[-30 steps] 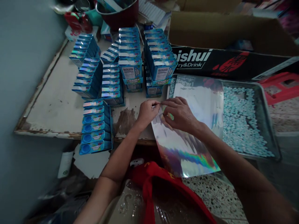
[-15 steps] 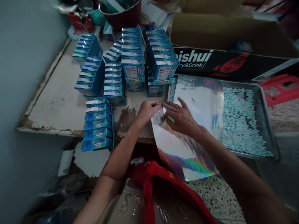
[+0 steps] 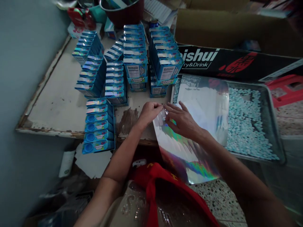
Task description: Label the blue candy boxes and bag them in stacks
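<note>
A large shiny, rainbow-reflecting sheet (image 3: 203, 110) lies partly over the tray and droops past the table's front edge. My left hand (image 3: 151, 113) is closed at the sheet's upper left corner, thumb and forefinger pinched on its edge. My right hand (image 3: 181, 121) rests over the sheet just to the right, fingers stretched and fingertips close to the left thumb. Below the fingertips, small pale rectangular strips (image 3: 161, 118) show on the sheet. Whether a loose strip sits between the fingertips is too small to tell.
Blue candy boxes (image 3: 97, 127) stand in rows in display trays, left and ahead. A metal tray (image 3: 272, 116) of pale blue candies lies right. Behind it stands a large black-printed cardboard box (image 3: 236, 61). A dark red pot (image 3: 123, 15) and a red plastic piece (image 3: 286, 91) sit farther out.
My right hand has shifted slightly left, its fingers a little differently bent over the strips. My left hand keeps its pinch. The view has tilted slightly.
</note>
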`<state>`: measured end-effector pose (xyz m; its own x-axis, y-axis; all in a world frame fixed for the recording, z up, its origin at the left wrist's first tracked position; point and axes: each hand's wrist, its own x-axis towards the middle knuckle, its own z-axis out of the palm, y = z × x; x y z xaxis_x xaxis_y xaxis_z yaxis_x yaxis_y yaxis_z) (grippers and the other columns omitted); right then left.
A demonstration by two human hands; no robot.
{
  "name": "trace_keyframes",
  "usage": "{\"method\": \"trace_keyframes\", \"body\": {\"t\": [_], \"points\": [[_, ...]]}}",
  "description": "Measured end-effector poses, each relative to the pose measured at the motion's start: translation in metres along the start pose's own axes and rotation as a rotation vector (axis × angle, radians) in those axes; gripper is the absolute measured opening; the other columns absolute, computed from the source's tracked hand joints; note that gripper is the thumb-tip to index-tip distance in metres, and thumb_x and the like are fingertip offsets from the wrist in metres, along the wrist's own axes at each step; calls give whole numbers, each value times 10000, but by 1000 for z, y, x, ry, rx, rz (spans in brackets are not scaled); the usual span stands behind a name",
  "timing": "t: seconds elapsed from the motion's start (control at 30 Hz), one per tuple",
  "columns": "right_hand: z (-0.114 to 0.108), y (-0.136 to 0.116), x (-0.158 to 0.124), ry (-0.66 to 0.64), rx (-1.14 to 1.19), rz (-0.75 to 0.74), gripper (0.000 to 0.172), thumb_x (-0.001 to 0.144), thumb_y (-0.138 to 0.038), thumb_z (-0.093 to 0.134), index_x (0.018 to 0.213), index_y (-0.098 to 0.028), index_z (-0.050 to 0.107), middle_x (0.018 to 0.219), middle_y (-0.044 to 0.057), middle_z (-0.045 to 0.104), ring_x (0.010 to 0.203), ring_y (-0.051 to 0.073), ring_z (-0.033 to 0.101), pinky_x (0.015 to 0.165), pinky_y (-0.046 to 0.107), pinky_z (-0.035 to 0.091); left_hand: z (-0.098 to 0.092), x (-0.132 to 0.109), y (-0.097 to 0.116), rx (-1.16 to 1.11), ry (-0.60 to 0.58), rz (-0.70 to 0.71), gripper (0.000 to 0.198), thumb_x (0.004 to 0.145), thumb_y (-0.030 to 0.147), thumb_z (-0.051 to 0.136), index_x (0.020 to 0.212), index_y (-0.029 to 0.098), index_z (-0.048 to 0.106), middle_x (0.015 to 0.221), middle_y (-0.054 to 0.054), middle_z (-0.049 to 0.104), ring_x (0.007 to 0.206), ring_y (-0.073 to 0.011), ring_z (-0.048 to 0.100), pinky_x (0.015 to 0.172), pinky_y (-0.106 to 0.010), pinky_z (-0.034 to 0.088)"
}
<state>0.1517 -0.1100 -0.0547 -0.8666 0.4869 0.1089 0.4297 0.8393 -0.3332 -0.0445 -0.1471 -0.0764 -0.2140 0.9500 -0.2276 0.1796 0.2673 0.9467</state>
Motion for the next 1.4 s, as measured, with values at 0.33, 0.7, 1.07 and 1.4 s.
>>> {"method": "trace_keyframes", "body": {"t": [0.33, 0.7, 1.07, 1.4], "points": [[6, -6, -4, 21, 33, 28, 167, 961, -202, 505, 914, -221, 665, 1567, 119, 609, 1568, 355, 428, 1282, 688, 249, 2, 3, -6, -200, 59, -116, 154, 840, 302, 678, 785, 167, 727, 701, 24, 662, 643, -137, 561, 622, -239, 417], [-22, -44, -21, 234, -134, 37, 177, 959, -243, 682, 829, -261, 802, 1201, 92, 745, 1080, 309, 611, 883, 463, 433, 2, 22, -16, 219, 185, 99, 158, 922, 198, 651, 913, 168, 806, 960, -75, 802, 915, -226, 714, 848, -322, 517], [-78, -72, -10, 350, 940, 503, 193, 745, -440, 890, 771, -274, 793, 837, 35, 717, 799, 195, 601, 660, 327, 473, -10, -44, -4, -378, 223, 188, 581, 1002, 715, 509, 1003, 201, 780, 1084, -126, 795, 1097, -264, 743, 990, -387, 578], [-69, -89, 3, -2, 1316, 580, 427, 563, -517, 960, 623, -241, 639, 561, -65, 295, 543, 95, 223, 527, 310, 201, -21, -93, 13, -820, -69, 81, 794, 749, 818, 771, 1210, 176, 690, 1222, -169, 783, 1053, -276, 771, 888, -386, 624]]}}
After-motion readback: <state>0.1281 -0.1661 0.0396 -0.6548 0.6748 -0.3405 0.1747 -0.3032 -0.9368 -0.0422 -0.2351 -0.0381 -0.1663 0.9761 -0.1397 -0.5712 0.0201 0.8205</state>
